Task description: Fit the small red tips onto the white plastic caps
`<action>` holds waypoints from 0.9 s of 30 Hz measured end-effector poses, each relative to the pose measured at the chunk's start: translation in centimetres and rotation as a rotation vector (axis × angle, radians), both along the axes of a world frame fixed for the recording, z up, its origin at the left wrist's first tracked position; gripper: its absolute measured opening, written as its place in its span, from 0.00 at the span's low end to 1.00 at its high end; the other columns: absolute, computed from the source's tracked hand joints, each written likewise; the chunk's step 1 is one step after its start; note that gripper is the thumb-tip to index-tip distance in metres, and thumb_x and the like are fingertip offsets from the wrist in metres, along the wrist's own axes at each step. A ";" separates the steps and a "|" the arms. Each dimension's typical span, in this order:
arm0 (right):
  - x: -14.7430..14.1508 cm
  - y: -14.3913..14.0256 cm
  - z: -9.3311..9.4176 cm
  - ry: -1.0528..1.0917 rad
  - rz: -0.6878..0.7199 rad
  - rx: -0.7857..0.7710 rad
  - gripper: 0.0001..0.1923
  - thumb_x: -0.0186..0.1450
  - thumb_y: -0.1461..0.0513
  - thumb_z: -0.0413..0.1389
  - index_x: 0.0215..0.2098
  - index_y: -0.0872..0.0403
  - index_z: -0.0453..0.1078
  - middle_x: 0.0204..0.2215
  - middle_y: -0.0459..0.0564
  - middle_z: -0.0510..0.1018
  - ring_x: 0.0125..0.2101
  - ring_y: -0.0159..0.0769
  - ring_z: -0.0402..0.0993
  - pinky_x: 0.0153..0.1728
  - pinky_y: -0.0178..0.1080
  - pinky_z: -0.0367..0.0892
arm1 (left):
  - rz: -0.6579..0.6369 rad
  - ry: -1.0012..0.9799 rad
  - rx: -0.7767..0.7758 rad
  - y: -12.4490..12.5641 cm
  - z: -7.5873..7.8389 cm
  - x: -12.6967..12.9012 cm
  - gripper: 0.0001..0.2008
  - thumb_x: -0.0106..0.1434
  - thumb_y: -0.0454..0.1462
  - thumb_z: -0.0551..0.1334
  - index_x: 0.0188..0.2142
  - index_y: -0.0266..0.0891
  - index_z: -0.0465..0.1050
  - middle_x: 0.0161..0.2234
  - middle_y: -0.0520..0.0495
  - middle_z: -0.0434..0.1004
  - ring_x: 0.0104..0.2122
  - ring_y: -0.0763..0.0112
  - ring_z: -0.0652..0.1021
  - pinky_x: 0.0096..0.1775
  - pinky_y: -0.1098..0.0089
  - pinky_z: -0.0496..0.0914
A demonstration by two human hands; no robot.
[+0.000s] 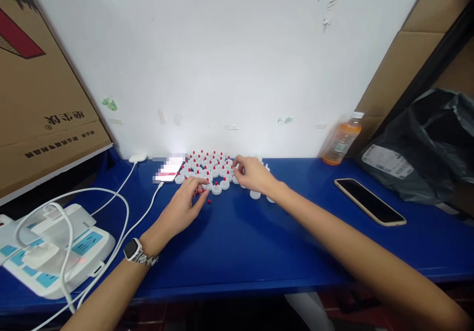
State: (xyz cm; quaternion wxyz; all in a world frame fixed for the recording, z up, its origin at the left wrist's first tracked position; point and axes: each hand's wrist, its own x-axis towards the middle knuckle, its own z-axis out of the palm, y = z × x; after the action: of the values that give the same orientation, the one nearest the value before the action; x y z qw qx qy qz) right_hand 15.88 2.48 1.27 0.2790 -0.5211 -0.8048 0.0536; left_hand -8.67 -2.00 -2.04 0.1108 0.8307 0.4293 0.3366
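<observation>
Many round white caps [216, 189] with small red tips stand close together on the blue table. My right hand [252, 174] reaches over the right side of this group. Its thumb and fingers are pinched at a small red tip above a white cap. Several white caps without visible red tips [255, 195] lie under and beside that hand. To the left, my left hand [185, 202] rests near the front of the group, fingers curved and thumb apart. Loose red tips lie by its fingers, and one red tip [209, 202] sits in front of the thumb.
A lit phone [171, 169] on a charging cable lies left of the caps. A white power strip [83, 252] with looping cables fills the left. On the right are a dark phone [370, 202], an orange drink bottle [341, 141] and a black plastic bag [422, 138]. A white wall [237, 64] stands behind.
</observation>
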 end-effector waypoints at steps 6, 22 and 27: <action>3.2 0.1 0.9 -0.188 -0.054 -0.053 0.09 0.63 0.62 0.57 0.40 0.53 0.77 0.32 0.50 0.81 0.36 0.40 0.74 0.39 0.39 0.61 | -0.086 0.031 0.002 1.6 1.3 2.6 0.10 0.72 0.41 0.54 0.46 0.41 0.70 0.39 0.46 0.71 0.39 0.65 0.73 0.41 0.64 0.68; 7.9 2.8 -0.8 -0.027 -0.264 -0.107 0.09 0.65 0.62 0.53 0.36 0.54 0.76 0.30 0.49 0.82 0.29 0.34 0.74 0.31 0.34 0.61 | -0.215 0.567 0.426 2.6 -0.4 6.1 0.13 0.73 0.38 0.48 0.46 0.36 0.70 0.43 0.40 0.70 0.41 0.59 0.70 0.44 0.59 0.66; 7.1 3.2 -1.3 -0.036 -0.198 -0.111 0.09 0.63 0.59 0.57 0.38 0.53 0.77 0.30 0.48 0.82 0.29 0.34 0.74 0.32 0.34 0.61 | -0.120 0.552 0.536 4.5 0.1 7.3 0.14 0.73 0.37 0.48 0.44 0.35 0.71 0.42 0.38 0.71 0.41 0.56 0.70 0.43 0.57 0.66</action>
State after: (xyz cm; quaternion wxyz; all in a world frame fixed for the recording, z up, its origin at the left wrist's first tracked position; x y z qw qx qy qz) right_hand 22.93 5.70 -0.08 0.2392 -0.6137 -0.7499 0.0607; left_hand -1.34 2.49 -1.90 -0.2105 0.9133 0.2902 0.1935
